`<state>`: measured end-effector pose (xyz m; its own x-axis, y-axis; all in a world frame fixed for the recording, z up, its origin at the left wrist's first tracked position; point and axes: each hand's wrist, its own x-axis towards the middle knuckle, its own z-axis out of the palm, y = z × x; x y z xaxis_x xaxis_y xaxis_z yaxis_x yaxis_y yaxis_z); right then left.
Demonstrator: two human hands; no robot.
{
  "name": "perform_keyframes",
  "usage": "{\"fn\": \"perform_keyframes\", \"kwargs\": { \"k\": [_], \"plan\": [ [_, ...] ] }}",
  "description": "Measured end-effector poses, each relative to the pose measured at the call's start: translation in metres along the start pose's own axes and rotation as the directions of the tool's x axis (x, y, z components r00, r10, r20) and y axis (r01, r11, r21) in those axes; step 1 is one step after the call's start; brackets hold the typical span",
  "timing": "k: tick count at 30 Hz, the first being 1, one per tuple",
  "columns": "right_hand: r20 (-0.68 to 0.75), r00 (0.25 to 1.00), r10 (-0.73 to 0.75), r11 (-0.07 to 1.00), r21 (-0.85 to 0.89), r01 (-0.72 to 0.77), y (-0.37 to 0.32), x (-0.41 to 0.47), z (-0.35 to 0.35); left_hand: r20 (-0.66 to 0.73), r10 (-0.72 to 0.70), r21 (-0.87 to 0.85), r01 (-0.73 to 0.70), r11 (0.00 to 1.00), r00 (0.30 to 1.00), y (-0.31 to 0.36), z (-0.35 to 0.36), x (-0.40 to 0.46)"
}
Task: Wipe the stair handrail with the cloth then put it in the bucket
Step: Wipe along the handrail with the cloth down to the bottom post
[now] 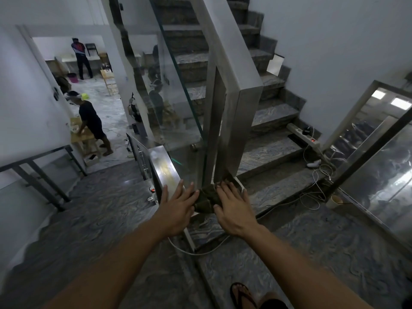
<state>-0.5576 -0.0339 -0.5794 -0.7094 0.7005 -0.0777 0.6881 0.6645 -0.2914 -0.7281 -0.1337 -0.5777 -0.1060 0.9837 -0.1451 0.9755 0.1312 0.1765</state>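
A dark green cloth [207, 200] lies crumpled on the near end of the flat steel handrail [162, 167], at the corner where it meets the steel post [231, 121] of the rising rail. My right hand [233, 208] lies flat over the cloth's right side, fingers spread on it and thumb at its near edge. My left hand [176, 208] rests flat on the rail end just left of the cloth, fingers apart, fingertips at the cloth's edge. A pink bucket [72, 77] stands on the floor of the far room.
Marble stairs climb ahead right, with a power strip [303, 136] and loose white cables [316, 181] on the low steps. A paper cup [334, 201] sits by the glass door at right. A glass panel [178, 97] flanks the stairs. Two persons stand in the far room at left.
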Motion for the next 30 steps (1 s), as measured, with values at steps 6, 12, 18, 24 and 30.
{"fn": "perform_keyframes", "kwargs": {
  "k": [6, 12, 18, 24, 30],
  "plan": [
    [-0.001, 0.998, 0.060, 0.998, -0.016, -0.060, 0.028, 0.003, -0.012, -0.137, -0.099, 0.043, 0.106, 0.993, 0.986, 0.025, 0.000, 0.006],
    [0.015, 0.989, 0.146, 0.988, -0.050, -0.145, 0.031, 0.009, -0.013, -0.251, -0.178, 0.002, 0.184, 0.983, 0.952, 0.056, 0.001, 0.010],
    [0.062, 0.997, 0.037, 0.997, -0.072, -0.033, 0.006, 0.002, -0.005, -0.312, -0.314, -0.116, 0.292, 0.949, 0.897, 0.046, 0.007, -0.005],
    [0.117, 0.981, -0.153, 0.977, -0.133, 0.168, -0.011, -0.013, 0.003, -0.240, -0.402, -0.123, 0.383, 0.915, 0.883, 0.040, 0.003, -0.013],
    [0.053, 0.998, 0.034, 0.994, -0.102, -0.028, 0.003, -0.003, -0.006, -0.239, -0.388, -0.189, 0.350, 0.918, 0.890, 0.044, 0.006, 0.003]
  ]
}}
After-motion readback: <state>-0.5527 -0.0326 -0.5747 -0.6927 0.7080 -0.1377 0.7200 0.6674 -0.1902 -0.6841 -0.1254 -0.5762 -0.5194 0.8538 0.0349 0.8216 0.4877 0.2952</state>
